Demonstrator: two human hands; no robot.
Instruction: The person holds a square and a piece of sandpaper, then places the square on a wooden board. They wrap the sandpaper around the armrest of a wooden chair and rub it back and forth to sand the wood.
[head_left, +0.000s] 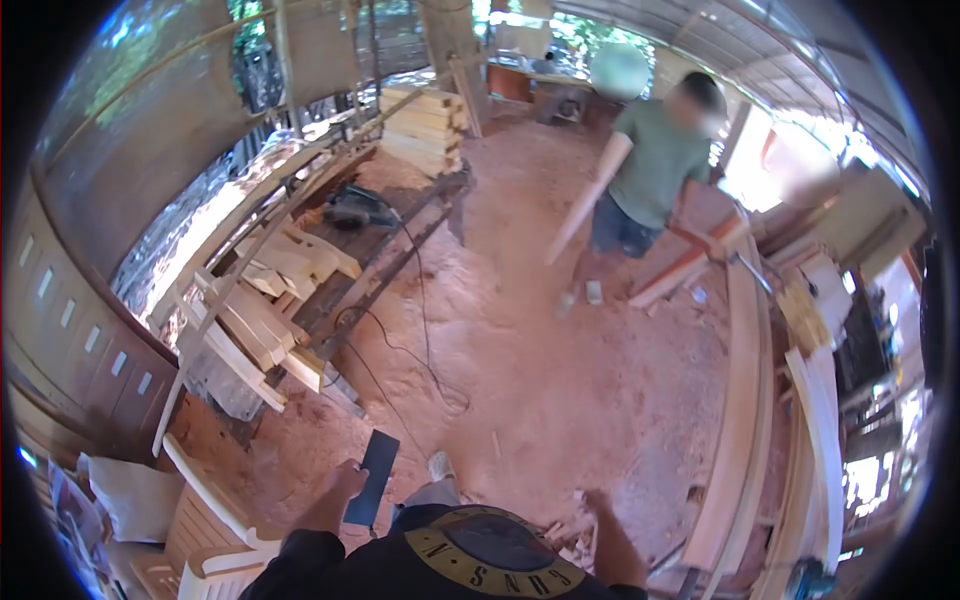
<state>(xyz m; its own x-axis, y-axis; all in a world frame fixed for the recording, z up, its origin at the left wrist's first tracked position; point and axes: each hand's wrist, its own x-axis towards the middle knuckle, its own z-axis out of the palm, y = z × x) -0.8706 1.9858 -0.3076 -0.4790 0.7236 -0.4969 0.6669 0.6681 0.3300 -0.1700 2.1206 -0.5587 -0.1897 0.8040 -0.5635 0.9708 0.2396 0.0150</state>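
Observation:
My left hand (347, 480) is closed on the edge of a dark, flat rectangular piece (372, 478), held out beside my left leg. The piece is blue-grey and plain, with straight edges. My right hand (596, 500) hangs low on the other side of my body, above wood scraps (570, 535) on the reddish dirt floor (520, 380). Its fingers are small and smeared, so I cannot tell how they are bent. One of my shoes (440, 465) shows below on the floor, between the two hands.
A person (650, 165) stands ahead with a long board (592, 198) under one arm. Cut timber pieces (255, 325) and a wood stack (422, 130) lie left. A cable (425, 345) trails across the floor. Long planks (735, 420) run along the right; plastic chairs (205, 530) stand lower left.

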